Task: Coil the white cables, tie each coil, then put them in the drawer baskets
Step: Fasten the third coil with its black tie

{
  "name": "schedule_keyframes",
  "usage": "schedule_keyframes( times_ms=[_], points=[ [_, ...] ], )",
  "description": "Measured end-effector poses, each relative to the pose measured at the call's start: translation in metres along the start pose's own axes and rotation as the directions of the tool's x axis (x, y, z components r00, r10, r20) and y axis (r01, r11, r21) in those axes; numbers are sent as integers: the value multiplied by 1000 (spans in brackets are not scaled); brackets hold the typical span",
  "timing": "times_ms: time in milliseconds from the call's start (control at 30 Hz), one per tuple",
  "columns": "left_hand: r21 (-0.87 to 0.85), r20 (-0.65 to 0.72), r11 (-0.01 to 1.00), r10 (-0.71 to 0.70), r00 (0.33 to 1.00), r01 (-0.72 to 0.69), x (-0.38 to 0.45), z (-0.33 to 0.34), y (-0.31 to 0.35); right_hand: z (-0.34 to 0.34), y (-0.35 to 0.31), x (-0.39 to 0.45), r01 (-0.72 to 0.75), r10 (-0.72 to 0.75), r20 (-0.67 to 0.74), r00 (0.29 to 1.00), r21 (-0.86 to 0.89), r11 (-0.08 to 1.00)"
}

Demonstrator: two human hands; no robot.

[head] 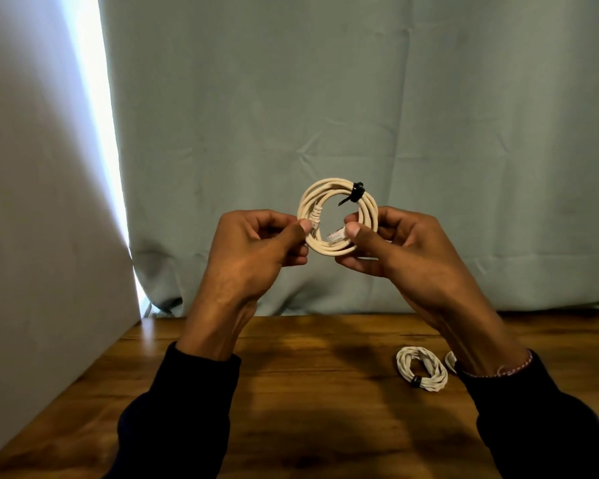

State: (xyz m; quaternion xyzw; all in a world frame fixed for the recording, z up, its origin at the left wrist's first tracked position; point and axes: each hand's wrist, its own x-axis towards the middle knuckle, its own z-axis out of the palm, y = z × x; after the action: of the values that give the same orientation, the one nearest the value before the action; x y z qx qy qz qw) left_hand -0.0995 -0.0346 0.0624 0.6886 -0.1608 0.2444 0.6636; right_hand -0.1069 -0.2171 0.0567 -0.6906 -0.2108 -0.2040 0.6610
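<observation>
Both hands, left hand (256, 247) and right hand (395, 243), pinch the tied coil (338, 216) above the table (291, 392), seemingly checking its black tie (355, 193).

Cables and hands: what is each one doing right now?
Held cable coil: wound up, tied with a black tie, held in the air.
Left hand: fingers pinch the coil.
Right hand: fingers pinch the coil.
Coil on the table: wound, tied, lying flat.
</observation>
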Motion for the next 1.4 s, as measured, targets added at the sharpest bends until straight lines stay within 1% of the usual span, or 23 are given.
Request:
schedule_keyframes(
  times_ms=[67, 267, 400, 500, 567, 633, 733, 833, 900, 1000, 1033, 1167, 1267, 1400],
  points=[
    [-56, -15, 998, -31, 999, 30, 1, 1, -2, 1, 1, 0, 0, 0, 0, 1000, -6, 1000],
    [-159, 144, 966, -183, 973, 205, 6, -5, -4, 1, 3, 0, -21, 21, 25, 999, 14, 1000],
    [-178, 182, 946, -239, 954, 271, 6, -6, -5, 4, 5, 1, -51, 49, 42, 998, 31, 998],
    [-241, 126, 936, -233, 964, 258, 5, 3, -5, 4, 5, 1, -59, 58, 34, 998, 21, 998],
    [-292, 76, 930, -212, 974, 225, 3, 9, -6, 5, 6, 0, -45, 46, 43, 998, -11, 999],
    [-297, 36, 937, -181, 983, 184, 2, 13, -6, 5, 5, 0, -32, 34, 52, 998, -40, 999],
    [-309, -1, 940, -153, 988, 145, 0, 14, -6, 4, 4, -1, -33, 34, 44, 998, -9, 999],
    [-330, -50, 934, -166, 985, 141, 3, 11, -9, 3, 4, 1, -52, 51, 27, 998, 35, 998],
    [-334, -10, 930, -165, 986, 152, 7, 9, -11, 4, 5, 1, -76, 72, 49, 996, 78, 994],
    [-259, 166, 957, -93, 982, 135, 8, 9, -14, 5, 5, 1, -107, 97, 81, 992, 142, 984],
    [-239, 194, 964, -71, 978, 117, 7, 10, -14, 5, 5, 2, -113, 100, 90, 991, 157, 981],
    [-214, 169, 974, -36, 985, 72, 7, 6, -14, 7, 5, 1, -117, 97, 104, 990, 210, 971],
    [-232, 166, 970, -35, 986, 74, 6, 4, -12, 10, 9, 1, -83, 67, 95, 993, 172, 982],
    [-209, 204, 976, -23, 979, 67, 4, 3, -11, 10, 10, 1, -67, 57, 85, 995, 113, 991]
  ],
)
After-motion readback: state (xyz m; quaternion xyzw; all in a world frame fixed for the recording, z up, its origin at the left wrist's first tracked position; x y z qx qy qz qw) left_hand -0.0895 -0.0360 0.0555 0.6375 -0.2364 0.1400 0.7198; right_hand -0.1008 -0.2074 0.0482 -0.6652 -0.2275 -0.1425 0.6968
